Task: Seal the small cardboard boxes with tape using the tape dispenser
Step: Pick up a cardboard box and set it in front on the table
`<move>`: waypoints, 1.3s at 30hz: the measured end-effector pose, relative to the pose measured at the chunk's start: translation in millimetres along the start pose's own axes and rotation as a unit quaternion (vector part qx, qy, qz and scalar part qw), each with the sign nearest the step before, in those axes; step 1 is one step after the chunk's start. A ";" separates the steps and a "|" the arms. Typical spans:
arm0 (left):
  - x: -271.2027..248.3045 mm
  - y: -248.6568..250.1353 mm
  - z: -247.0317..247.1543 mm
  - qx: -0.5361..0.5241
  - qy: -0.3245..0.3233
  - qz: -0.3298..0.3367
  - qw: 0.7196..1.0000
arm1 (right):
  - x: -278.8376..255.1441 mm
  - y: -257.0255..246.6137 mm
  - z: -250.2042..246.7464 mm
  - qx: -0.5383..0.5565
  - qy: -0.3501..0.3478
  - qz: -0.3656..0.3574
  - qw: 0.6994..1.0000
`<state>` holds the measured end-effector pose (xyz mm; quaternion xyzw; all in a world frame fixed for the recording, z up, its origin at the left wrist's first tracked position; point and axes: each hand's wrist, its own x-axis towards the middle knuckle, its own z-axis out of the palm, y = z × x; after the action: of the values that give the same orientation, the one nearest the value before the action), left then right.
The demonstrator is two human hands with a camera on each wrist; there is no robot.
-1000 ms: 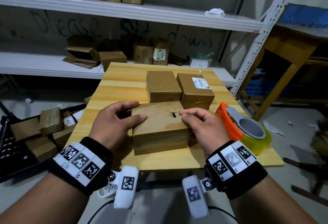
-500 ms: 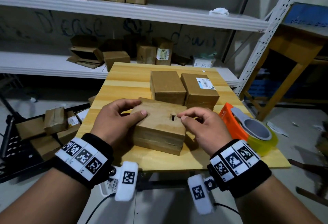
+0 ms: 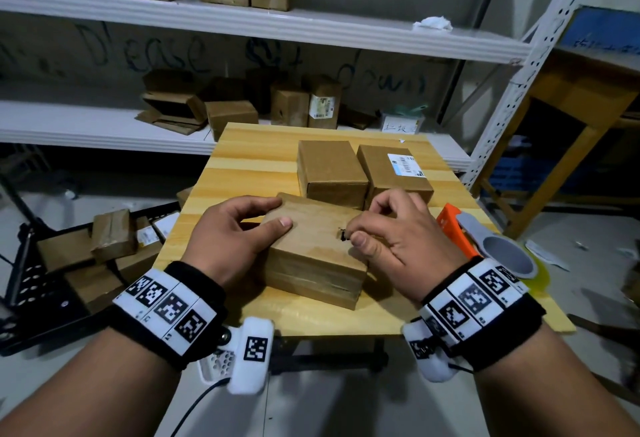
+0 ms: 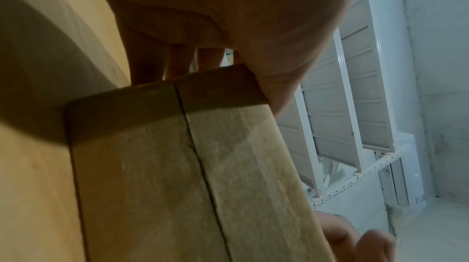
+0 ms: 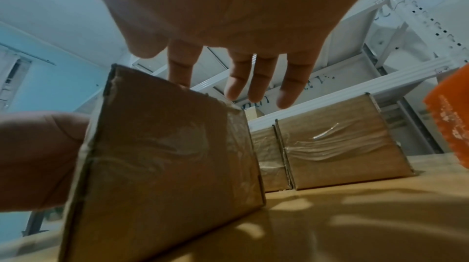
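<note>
A small brown cardboard box (image 3: 311, 246) lies askew at the front of the wooden table (image 3: 249, 159). My left hand (image 3: 273, 211) grips its left end, thumb on top and fingers curled over the far edge. In the left wrist view the box's (image 4: 177, 166) side seam runs along under crinkled tape. My right hand (image 3: 355, 234) rests its thumb and index tip on the top, beside a small black hole (image 3: 343, 234); the other fingers (image 5: 253, 85) hang free past the box (image 5: 164, 156). The orange tape dispenser (image 3: 485, 253) lies right of my right wrist, untouched.
Two taped boxes (image 3: 329, 170) (image 3: 391, 170) stand side by side just behind the held one. White metal shelves (image 3: 104, 132) behind the table carry more boxes. A black crate (image 3: 52, 281) with boxes sits on the floor to the left. A wooden stand (image 3: 571, 101) is at the right.
The box has turned clockwise on the table under both hands, its left end going away from me. My right fingers have lifted and curled more above the top.
</note>
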<state>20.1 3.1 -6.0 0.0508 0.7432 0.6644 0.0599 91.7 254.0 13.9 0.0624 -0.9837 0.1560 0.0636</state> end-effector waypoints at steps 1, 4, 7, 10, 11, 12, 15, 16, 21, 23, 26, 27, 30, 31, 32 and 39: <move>0.4 -0.7 0.4 0.004 0.002 0.006 1.000 | -0.6 -0.3 -0.1 0.004 -0.009 0.004 1.000; 1.7 -2.4 0.7 0.013 0.005 0.020 1.000 | -3.6 -0.7 1.2 0.016 -0.008 0.003 1.000; 2.2 -3.6 0.3 0.024 0.002 0.030 0.999 | -5.1 0.0 1.2 0.008 -0.021 -0.006 1.000; 3.0 -5.0 1.1 0.025 0.008 0.033 0.999 | -6.5 0.0 0.6 0.024 -0.014 -0.009 1.000; 2.9 -5.0 1.4 0.021 0.010 0.031 0.999 | -7.3 0.3 1.8 0.028 -0.005 -0.015 0.999; 3.2 -5.8 1.6 0.020 0.011 0.030 0.999 | -8.5 0.7 3.8 0.028 0.003 -0.021 0.999; 3.9 -6.3 1.3 0.029 0.012 0.037 0.999 | -12.5 1.3 7.5 0.017 0.002 -0.022 1.000; 4.3 -6.6 1.3 0.032 0.012 0.039 0.999 | -14.2 0.8 7.0 0.013 -0.007 -0.020 1.000; 4.9 -8.2 1.9 0.038 0.013 0.048 0.998 | -16.6 -5.6 4.5 -0.020 -0.013 -0.021 0.999; 4.9 -8.5 2.7 0.035 0.011 0.048 0.998 | -14.5 -10.9 5.0 -0.039 0.007 -0.019 0.999; 5.3 -9.2 3.3 0.017 0.013 0.038 0.999 | -9.8 -19.7 2.1 -0.059 0.012 -0.008 0.998; 5.1 -9.2 3.2 0.013 0.012 0.036 0.999 | -8.0 -22.3 -0.1 -0.063 0.005 -0.005 0.998; 4.2 -10.2 3.2 0.016 0.003 0.046 0.999 | -1.4 -25.3 -6.8 -0.063 -0.037 0.012 0.997; 3.9 -10.8 2.7 0.017 0.003 0.049 0.999 | 0.2 -24.1 -8.3 -0.052 -0.047 0.016 0.997; 3.8 -11.0 2.5 0.016 0.004 0.051 0.999 | 0.5 -21.5 -9.6 -0.040 -0.053 0.015 0.998; 5.6 -12.0 0.2 0.026 -0.001 0.055 0.998 | -11.4 2.4 -1.6 0.012 -0.019 -0.025 0.999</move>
<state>14.6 2.8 -18.1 0.0934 0.7561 0.6474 0.0227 102.8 257.9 13.0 0.0911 -0.9809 0.1648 0.0483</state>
